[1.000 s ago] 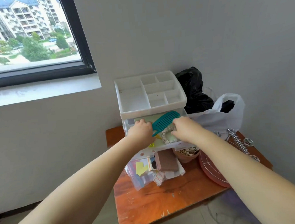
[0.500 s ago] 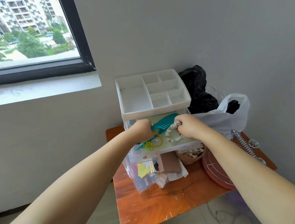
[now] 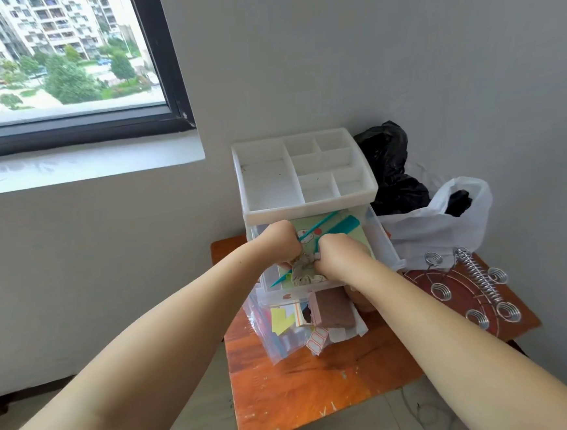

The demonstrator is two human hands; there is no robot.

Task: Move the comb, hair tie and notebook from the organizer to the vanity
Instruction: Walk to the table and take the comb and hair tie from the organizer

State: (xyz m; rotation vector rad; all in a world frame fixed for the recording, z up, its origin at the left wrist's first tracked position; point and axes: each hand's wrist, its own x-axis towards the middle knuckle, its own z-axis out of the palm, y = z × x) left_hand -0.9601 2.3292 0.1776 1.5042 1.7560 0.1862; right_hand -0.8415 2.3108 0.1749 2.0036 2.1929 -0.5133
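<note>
The white organizer (image 3: 308, 208) stands on a small orange-brown table (image 3: 323, 388), and its clear drawer (image 3: 384, 244) is pulled out. A green notebook (image 3: 357, 239) lies flat in the drawer. Across it lies a teal comb (image 3: 345, 225), whose thin tail pokes out below my left hand (image 3: 283, 245). That hand is closed over the comb's middle. My right hand (image 3: 339, 254) is closed on a beige patterned hair tie (image 3: 305, 272), which is bunched between both hands at the drawer's front.
The organizer's top tray holds nothing. In front of it lie a clear bag of papers (image 3: 284, 326) and a brown pad (image 3: 334, 312). A black bag (image 3: 390, 169), a white plastic bag (image 3: 445, 225) and a wire rack with coils (image 3: 467, 288) crowd the right side.
Both hands have dropped lower into the drawer and come together over the hair tie. The comb now lies down across the notebook instead of being lifted.
</note>
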